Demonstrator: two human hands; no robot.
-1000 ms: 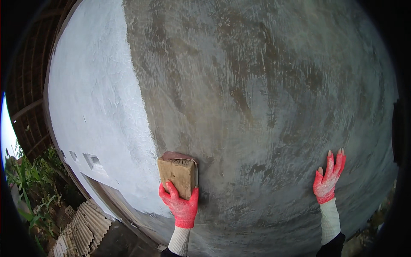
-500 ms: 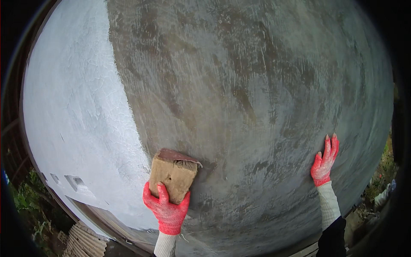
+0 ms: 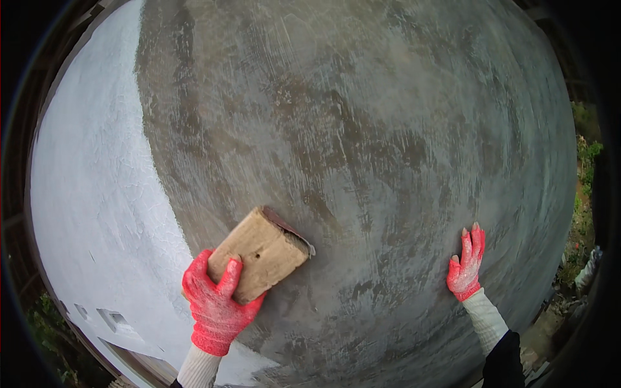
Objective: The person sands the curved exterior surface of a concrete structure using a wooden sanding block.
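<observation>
My left hand (image 3: 218, 304), in a dusty red glove with bare fingertips, is closed round a worn wooden sanding block (image 3: 259, 258). Reddish-brown sandpaper (image 3: 287, 226) shows along the block's upper right edge. The block is tilted to the right and lies against the grey wall (image 3: 362, 194), close to the border with the white part; its underside is hidden. Farther right, my right hand (image 3: 466, 270) wears a matching glove. Its fingers are stretched upward and rest on the grey surface, holding nothing.
A white-coated wall section (image 3: 97, 168) with fine cracks fills the left side. Low on it are small rectangular recesses (image 3: 116, 321). Plants (image 3: 58, 343) show at the lower left. Beyond the wall's right edge are greenery (image 3: 587, 161) and rubble (image 3: 540, 339).
The sanding block has turned clockwise in my left hand's grip and leans more to the right. The view has shifted, and my right hand appears farther left, still resting against the wall.
</observation>
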